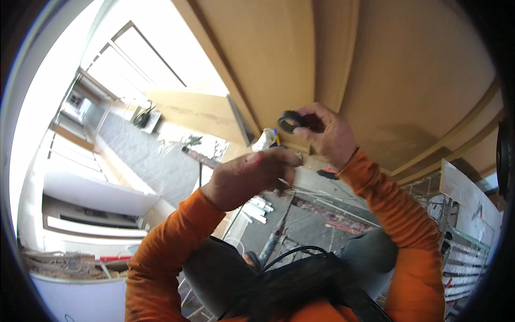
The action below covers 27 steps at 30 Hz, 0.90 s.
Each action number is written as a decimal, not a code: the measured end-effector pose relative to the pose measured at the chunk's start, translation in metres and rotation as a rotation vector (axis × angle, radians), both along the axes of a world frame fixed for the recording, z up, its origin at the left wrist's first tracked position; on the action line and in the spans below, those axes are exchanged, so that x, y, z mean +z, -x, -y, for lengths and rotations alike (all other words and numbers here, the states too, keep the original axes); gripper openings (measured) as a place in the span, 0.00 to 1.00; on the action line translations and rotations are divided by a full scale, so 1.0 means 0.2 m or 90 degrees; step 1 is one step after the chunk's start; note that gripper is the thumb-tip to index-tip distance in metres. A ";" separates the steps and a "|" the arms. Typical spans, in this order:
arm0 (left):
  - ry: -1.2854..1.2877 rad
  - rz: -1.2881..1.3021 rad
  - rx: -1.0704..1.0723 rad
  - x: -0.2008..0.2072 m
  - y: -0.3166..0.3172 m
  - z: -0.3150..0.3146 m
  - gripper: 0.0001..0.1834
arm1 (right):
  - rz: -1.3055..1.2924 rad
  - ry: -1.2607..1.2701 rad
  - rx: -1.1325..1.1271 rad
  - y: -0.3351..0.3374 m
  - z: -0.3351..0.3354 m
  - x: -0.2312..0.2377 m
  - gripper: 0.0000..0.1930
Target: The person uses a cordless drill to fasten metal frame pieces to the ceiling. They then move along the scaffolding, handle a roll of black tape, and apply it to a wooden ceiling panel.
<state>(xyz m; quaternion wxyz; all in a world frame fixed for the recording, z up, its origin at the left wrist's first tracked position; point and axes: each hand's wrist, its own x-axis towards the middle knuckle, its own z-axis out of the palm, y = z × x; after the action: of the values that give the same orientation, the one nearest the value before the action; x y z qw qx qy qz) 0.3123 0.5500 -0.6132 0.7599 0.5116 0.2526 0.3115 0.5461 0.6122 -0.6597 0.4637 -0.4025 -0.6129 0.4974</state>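
Note:
A small black ring, which looks like a roll of tape point(290, 122), is pinched between the thumb and fingers of my right hand point(328, 134). Its open centre faces left toward the camera. Lower and to the left, my left hand point(252, 176) has its fingers bent together, pointing right toward the roll but apart from it. Whatever those fingertips may hold is too small or hidden to make out. Just beyond the hands, a white crumpled item point(264, 140) with blue and yellow parts beside it rests at the foot of the wood panelling point(273, 59).
Metal scaffold bars point(332, 214) cross beneath my knees, with the floor lower down. White strips point(257, 208) lie below my left hand. A red-and-black item point(328, 173) sits below my right hand. A pale board point(466, 198) and slatted rack point(466, 257) stand right.

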 end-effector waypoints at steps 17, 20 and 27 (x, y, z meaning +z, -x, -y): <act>-0.226 -0.144 0.618 -0.24 -0.14 -0.45 0.28 | 0.022 -0.185 -0.127 0.20 0.07 0.04 0.22; -0.248 -0.095 0.589 -0.21 -0.12 -0.49 0.40 | 0.016 -0.300 -0.058 0.23 0.01 0.04 0.15; -0.339 -0.200 0.499 -0.28 -0.01 -0.51 0.38 | 0.227 -0.388 -0.138 0.27 -0.10 -0.06 0.08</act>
<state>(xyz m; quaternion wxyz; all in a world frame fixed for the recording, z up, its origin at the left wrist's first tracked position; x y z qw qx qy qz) 0.3145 0.6529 -0.6683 0.3815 0.5951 0.4493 0.5462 0.4916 0.6316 -0.6720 0.4984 -0.3884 -0.7579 0.1621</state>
